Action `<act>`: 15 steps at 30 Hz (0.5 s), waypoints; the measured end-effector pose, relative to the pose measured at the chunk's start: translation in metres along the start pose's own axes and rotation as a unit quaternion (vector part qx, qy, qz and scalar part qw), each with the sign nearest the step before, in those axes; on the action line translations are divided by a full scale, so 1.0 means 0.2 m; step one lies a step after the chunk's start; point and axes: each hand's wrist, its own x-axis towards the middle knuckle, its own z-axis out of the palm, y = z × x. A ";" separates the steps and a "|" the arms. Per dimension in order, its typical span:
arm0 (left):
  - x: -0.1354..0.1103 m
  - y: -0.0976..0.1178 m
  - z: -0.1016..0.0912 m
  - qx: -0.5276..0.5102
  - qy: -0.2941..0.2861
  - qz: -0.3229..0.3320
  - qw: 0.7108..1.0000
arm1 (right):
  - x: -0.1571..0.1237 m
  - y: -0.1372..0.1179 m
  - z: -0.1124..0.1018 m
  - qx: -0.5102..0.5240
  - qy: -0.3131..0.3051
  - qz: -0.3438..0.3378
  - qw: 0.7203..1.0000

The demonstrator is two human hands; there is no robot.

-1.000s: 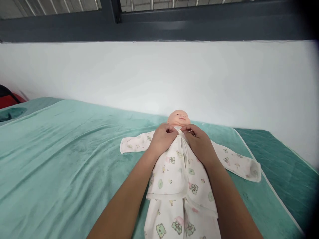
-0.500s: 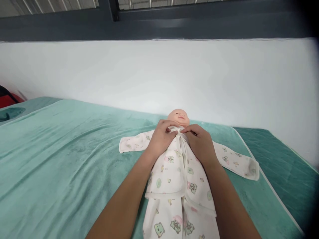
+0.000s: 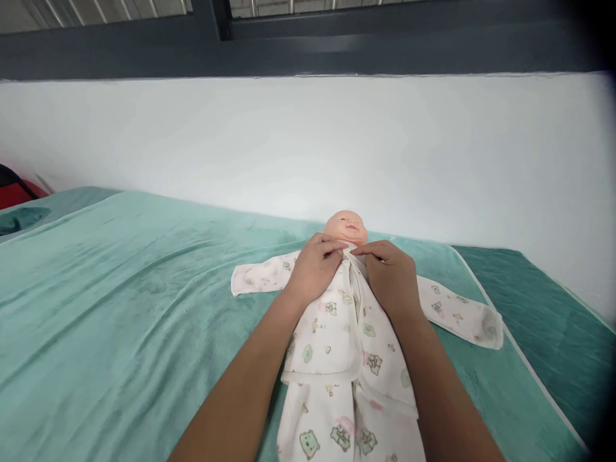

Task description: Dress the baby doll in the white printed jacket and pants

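A baby doll (image 3: 345, 226) lies on its back, head toward the wall. It wears a white baby jacket (image 3: 327, 340) printed with small green and pink bears, both sleeves spread out sideways. Matching trousers (image 3: 320, 423) show below the hem. At the collar, my left hand (image 3: 317, 264) pinches the left front edge of the jacket between thumb and fingers. Facing it, my right hand (image 3: 389, 273) pinches the other edge at the neckline. The two sets of fingertips almost meet under the doll's chin. Below them the jacket fronts hang slightly apart; any fastener at the fingers is hidden.
A light green blanket (image 3: 144, 308) covers the bed, wrinkled on the left. A darker green cover (image 3: 543, 321) shows at the right. A white wall (image 3: 308, 141) rises behind the doll, under a dark window frame (image 3: 385, 51). Something red and black (image 3: 17, 189) stands at far left.
Both hands stay at the collar. The left fingers have flattened a little over the neckline, and the right hand has shifted slightly right. The doll and clothes lie nearly the same.
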 end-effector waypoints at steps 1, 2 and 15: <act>0.00 0.00 0.00 -0.001 0.000 0.000 1.000 | 0.00 0.00 0.00 -0.006 -0.002 -0.011 1.000; 0.00 0.00 0.00 -0.002 0.000 0.000 1.000 | 0.00 0.00 0.00 -0.012 -0.007 -0.023 1.000; -0.01 -0.02 0.00 -0.018 0.025 0.030 0.999 | 0.01 0.00 -0.01 0.049 -0.036 0.016 0.998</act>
